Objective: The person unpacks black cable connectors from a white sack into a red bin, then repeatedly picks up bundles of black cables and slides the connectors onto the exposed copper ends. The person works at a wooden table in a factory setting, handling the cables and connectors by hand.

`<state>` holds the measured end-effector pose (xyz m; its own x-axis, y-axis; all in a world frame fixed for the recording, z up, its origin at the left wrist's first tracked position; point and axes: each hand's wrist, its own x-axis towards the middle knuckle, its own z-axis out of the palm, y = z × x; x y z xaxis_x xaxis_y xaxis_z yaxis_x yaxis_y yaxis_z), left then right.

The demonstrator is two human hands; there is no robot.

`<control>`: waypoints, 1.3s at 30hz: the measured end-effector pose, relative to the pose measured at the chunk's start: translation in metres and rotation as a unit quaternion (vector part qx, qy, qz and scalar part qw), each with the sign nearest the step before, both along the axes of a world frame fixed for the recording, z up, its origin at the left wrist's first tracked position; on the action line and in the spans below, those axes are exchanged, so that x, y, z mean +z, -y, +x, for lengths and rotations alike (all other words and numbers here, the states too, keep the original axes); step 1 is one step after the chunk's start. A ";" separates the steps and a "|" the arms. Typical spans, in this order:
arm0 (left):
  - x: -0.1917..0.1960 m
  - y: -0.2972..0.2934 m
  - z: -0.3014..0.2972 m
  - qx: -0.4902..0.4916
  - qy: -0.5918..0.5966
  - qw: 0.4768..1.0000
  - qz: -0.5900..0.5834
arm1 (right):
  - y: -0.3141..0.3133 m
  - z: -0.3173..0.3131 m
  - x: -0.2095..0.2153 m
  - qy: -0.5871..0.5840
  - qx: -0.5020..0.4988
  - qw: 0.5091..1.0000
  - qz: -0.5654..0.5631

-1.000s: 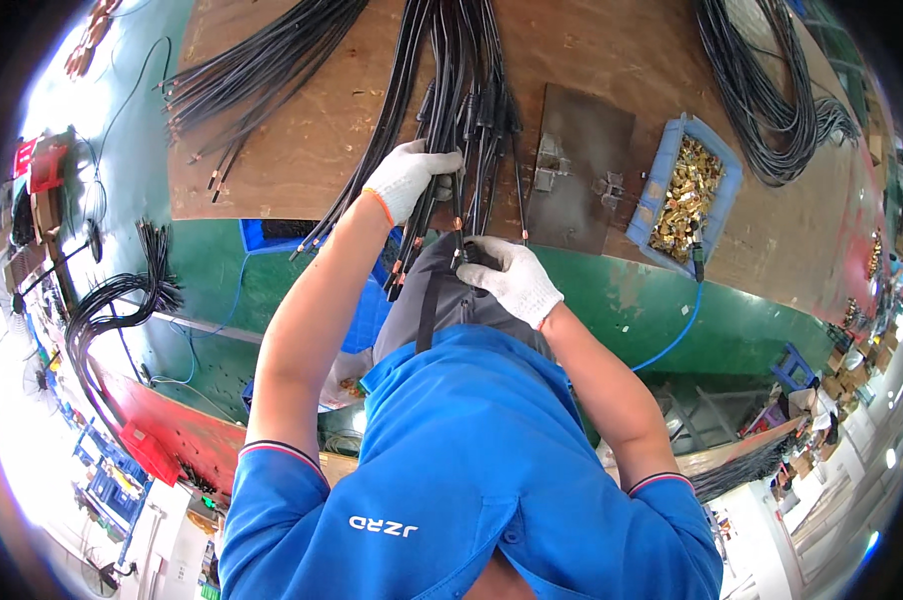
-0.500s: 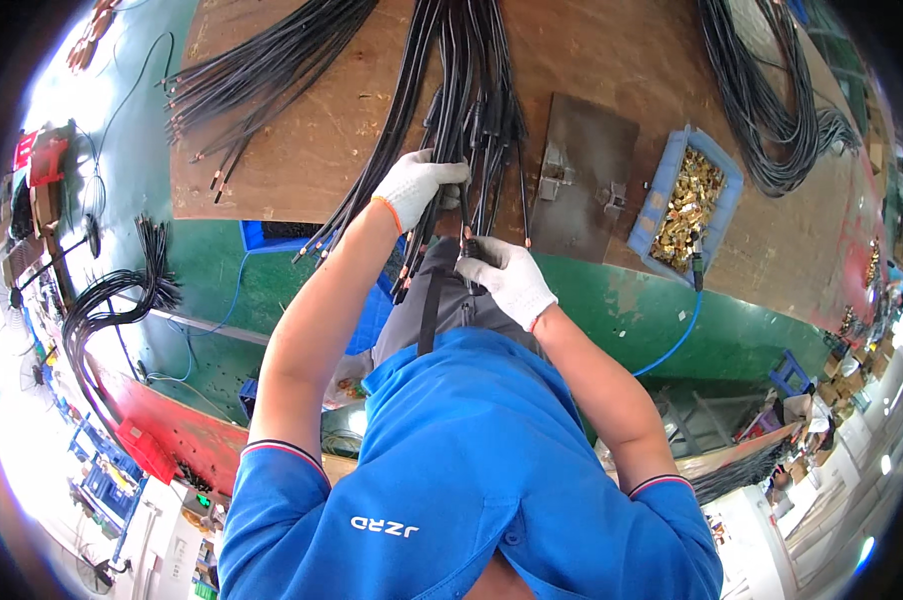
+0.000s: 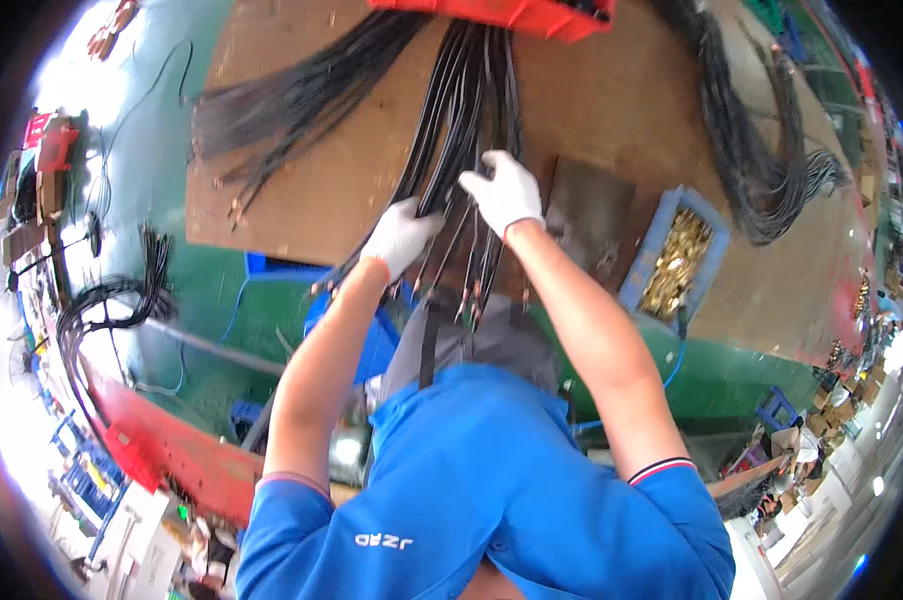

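Observation:
A bundle of black cables [image 3: 450,110] with bare copper-coloured ends runs down the table toward me, its ends hanging over the near edge. My left hand [image 3: 404,237], in a white glove, is closed around the left part of this bundle near the ends. Higher up and to the right, my white-gloved right hand [image 3: 505,190] lies at the bundle's right side. Its thumb and forefinger are apart, and nothing shows between them. Some cable ends below the hands are smeared by motion.
A red bin [image 3: 562,18] stands at the table's far side. More black cables [image 3: 302,95] lie to the left, and a looped bundle [image 3: 717,100] to the right. A blue tray [image 3: 627,290] of brass-coloured parts sits near the right front edge, beside a dark metal plate [image 3: 594,205].
My right hand has moved up from the cable ends and opened its fingers. My left hand has gone down along the bundle. The view has shifted, bringing in the red bin.

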<state>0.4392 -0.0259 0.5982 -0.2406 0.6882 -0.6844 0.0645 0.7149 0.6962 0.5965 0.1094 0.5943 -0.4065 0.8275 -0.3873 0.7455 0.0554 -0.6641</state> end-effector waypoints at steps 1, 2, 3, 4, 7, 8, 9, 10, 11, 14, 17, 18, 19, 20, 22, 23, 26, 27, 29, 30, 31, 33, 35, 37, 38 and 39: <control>-0.004 -0.002 -0.001 -0.019 -0.074 0.997 0.028 | -0.011 -0.006 -0.004 0.013 0.010 1.000 0.019; -0.010 0.000 0.001 -0.034 -0.148 0.987 0.055 | -0.026 -0.013 -0.006 0.027 0.019 0.999 0.040; -0.016 0.002 0.004 -0.043 -0.199 0.978 0.045 | -0.036 -0.014 -0.008 0.012 0.014 1.000 0.008; -0.023 0.004 0.009 -0.054 -0.244 0.968 0.027 | -0.039 -0.015 -0.006 0.001 0.003 0.999 0.037; -0.038 0.010 0.021 -0.033 -0.277 0.960 0.023 | -0.057 -0.007 0.022 -0.058 0.005 0.994 0.095; -0.044 0.013 0.025 -0.023 -0.267 0.963 0.028 | -0.068 -0.002 0.038 -0.069 0.009 0.991 0.113; -0.050 0.015 0.028 -0.014 -0.256 0.966 0.033 | -0.084 0.005 0.049 -0.070 0.005 0.984 0.163; -0.054 0.013 0.030 -0.008 -0.245 0.969 0.038 | -0.106 0.015 0.043 -0.101 -0.023 0.968 0.230; -0.054 0.016 0.029 0.014 -0.231 0.972 0.044 | -0.125 0.014 0.059 -0.096 -0.037 0.961 0.256; -0.055 0.015 0.028 0.029 -0.214 0.975 0.055 | -0.199 0.025 0.086 -0.059 -0.072 0.948 0.303; -0.057 0.012 0.029 0.038 -0.190 0.979 0.060 | -0.284 0.030 0.096 0.022 0.077 0.860 0.503; -0.059 0.015 0.028 0.040 -0.189 0.979 0.056 | -0.303 0.024 0.110 0.052 0.151 0.840 0.518; -0.060 0.010 0.026 0.036 -0.191 0.979 0.055 | -0.325 0.020 0.115 0.077 0.210 0.816 0.533; -0.061 0.015 0.026 0.022 -0.191 0.980 0.048 | -0.343 0.015 0.119 0.103 0.266 0.787 0.547; -0.058 0.017 0.028 0.027 -0.204 0.977 0.051 | -0.358 -0.006 0.126 0.113 0.381 0.726 0.561; -0.058 0.015 0.027 0.037 -0.195 0.979 0.054 | -0.367 -0.017 0.127 0.115 0.437 0.697 0.557; -0.053 0.017 0.028 0.057 -0.182 0.981 0.042 | -0.356 -0.054 0.136 0.138 0.554 0.630 0.527; -0.051 0.015 0.030 0.059 -0.183 0.981 0.040 | -0.357 -0.061 0.139 0.156 0.560 0.633 0.511; -0.050 0.014 0.031 0.064 -0.188 0.979 0.037 | -0.362 -0.065 0.135 0.164 0.562 0.646 0.490; -0.053 0.014 0.032 0.067 -0.192 0.978 0.037 | -0.367 -0.061 0.132 0.158 0.558 0.655 0.484; -0.053 0.014 0.033 0.070 -0.195 0.978 0.038 | -0.373 -0.056 0.129 0.153 0.553 0.664 0.479; -0.053 0.013 0.034 0.067 -0.198 0.977 0.037 | -0.381 -0.039 0.122 0.121 0.497 0.703 0.495; -0.053 0.014 0.036 0.067 -0.198 0.977 0.034 | -0.379 -0.022 0.120 0.083 0.422 0.763 0.483; -0.053 0.014 0.036 0.069 -0.196 0.978 0.029 | -0.374 -0.011 0.112 0.032 0.254 0.877 0.407; -0.052 0.014 0.036 0.071 -0.193 0.978 0.028 | -0.372 -0.006 0.108 0.007 0.135 0.937 0.323; -0.049 0.014 0.036 0.074 -0.192 0.978 0.025 | -0.361 -0.013 0.116 -0.136 -0.035 0.989 0.043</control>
